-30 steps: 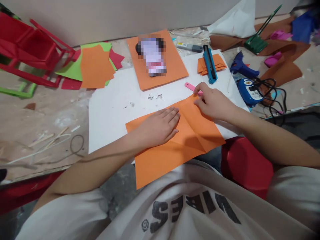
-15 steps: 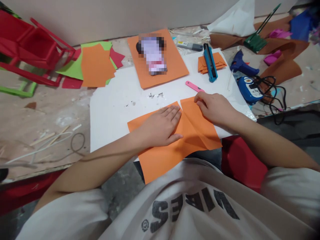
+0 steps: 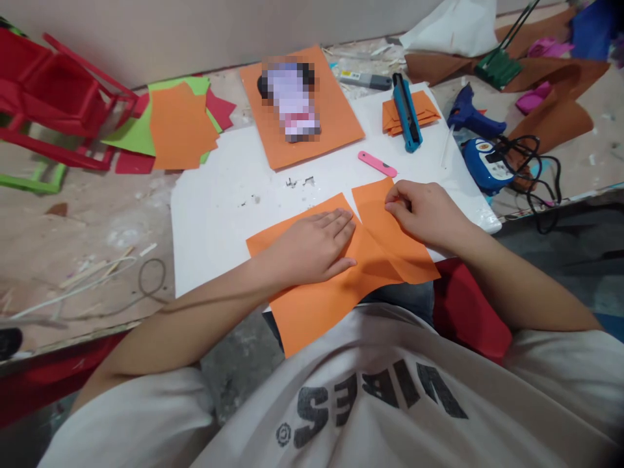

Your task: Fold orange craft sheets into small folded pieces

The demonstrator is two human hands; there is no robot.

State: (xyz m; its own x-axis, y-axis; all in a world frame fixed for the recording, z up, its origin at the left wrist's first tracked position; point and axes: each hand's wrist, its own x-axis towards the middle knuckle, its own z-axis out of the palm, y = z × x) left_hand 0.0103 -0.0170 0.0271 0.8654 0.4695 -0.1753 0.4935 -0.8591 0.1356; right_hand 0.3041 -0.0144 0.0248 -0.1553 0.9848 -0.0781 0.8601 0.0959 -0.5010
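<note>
An orange sheet of paper (image 3: 302, 318) lies partly on the white board and hangs over its near edge. A narrow split runs into it from the far edge, between my hands. My left hand (image 3: 319, 247) rests flat on the larger part, fingers stretched out. With thumb and fingers pinched together, my right hand (image 3: 414, 208) grips the right part of the sheet near its side edge. A pink craft knife (image 3: 377, 164) lies just beyond the sheet, close to my right hand.
The white board (image 3: 209, 227) bears a teal box cutter (image 3: 406, 114) on folded orange pieces (image 3: 426, 109). A blurred-out item lies on an orange panel (image 3: 336, 136). At right are a blue glue gun (image 3: 470, 114) and black cord; at left, a red miniature chair (image 3: 68, 97) and coloured sheets (image 3: 178, 127).
The split in the orange sheet has widened and lengthened. My right hand has shifted slightly right with the right part, while my left hand stays flat in place.
</note>
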